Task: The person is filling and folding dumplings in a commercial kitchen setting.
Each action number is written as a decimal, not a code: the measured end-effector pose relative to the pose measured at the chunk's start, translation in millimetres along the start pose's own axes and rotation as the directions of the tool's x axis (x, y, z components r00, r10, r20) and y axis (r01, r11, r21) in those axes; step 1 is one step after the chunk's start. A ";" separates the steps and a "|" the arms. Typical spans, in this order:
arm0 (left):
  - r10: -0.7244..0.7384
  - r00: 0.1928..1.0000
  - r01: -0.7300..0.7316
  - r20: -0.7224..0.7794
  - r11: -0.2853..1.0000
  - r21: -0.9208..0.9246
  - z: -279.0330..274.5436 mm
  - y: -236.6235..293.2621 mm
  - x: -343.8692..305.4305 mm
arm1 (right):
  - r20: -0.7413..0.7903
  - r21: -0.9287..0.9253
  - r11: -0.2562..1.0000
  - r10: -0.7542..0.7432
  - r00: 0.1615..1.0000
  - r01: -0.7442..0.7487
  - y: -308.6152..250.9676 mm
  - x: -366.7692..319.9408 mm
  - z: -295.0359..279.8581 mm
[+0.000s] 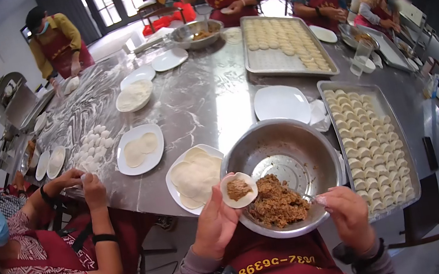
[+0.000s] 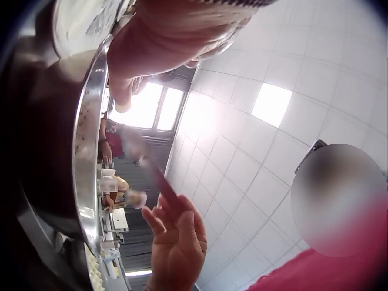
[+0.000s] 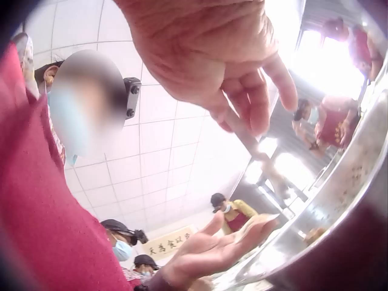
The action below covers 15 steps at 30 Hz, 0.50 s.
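My left hand (image 1: 218,224) is palm up, with a round dumpling wrapper (image 1: 248,181) resting across its fingers. A dab of brown minced filling (image 1: 237,189) sits in the wrapper's middle. In the right wrist view, the thumb stands apart from the wrapper. My right hand (image 1: 351,215) grips a narrow flat stick (image 2: 162,180), blurred at its far end, by the right rim of the bowl. The large steel bowl (image 1: 291,142) is in front of me, a mound of filling (image 1: 277,203) in its near part. A stack of wrappers (image 1: 196,175) on a white plate lies left of the bowl.
Right of the bowl is a tray (image 1: 394,112) of dumplings in rows; another tray (image 1: 289,66) lies farther back. An upturned-looking white plate (image 1: 281,104) stands behind the bowl. Dough balls (image 1: 93,146) lie at left, near a seated person (image 1: 57,248). Other people work around the table.
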<state>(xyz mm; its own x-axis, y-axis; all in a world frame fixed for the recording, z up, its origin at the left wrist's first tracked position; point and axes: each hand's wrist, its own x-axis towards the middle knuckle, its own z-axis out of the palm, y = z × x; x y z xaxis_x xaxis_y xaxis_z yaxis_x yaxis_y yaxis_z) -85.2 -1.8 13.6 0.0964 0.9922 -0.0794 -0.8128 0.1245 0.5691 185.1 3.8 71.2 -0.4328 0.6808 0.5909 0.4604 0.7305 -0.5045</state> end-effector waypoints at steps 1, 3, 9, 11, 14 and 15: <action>-0.012 1.000 0.012 -0.008 0.999 0.046 -1.0 3.5 -2.4 | 0.076 -0.004 0.998 0.060 0.995 -0.059 1.4 -2.8 -8.6; -0.060 0.998 0.061 -0.012 0.992 0.106 2.2 7.7 -7.3 | 0.230 -0.051 0.998 0.045 0.972 -0.034 6.4 -8.9 -17.1; -0.222 0.970 0.207 0.104 0.969 0.134 17.8 -3.7 -1.0 | 0.468 -0.221 0.970 0.018 0.883 0.098 9.8 -21.1 -2.2; -0.276 0.953 0.256 0.129 0.955 0.153 26.8 -5.8 2.6 | 0.488 -0.193 0.980 0.049 0.872 0.052 0.8 -17.6 -7.5; -0.354 0.921 0.331 0.164 0.932 0.148 35.8 -13.7 8.7 | 0.359 0.004 0.998 0.061 0.931 -0.066 8.2 -17.3 -15.3; -0.371 0.912 0.347 0.177 0.925 0.152 38.2 -17.0 10.4 | 0.271 0.084 0.991 0.073 0.960 -0.100 9.6 -14.1 -17.1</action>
<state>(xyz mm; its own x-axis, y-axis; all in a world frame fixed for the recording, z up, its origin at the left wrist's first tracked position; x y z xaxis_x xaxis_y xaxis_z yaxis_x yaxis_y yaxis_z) -48.4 6.7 34.3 0.4912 0.8599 -0.1390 -0.6315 0.4614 0.6232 208.8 0.3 68.8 -0.5918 0.7216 0.3593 0.4341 0.6609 -0.6122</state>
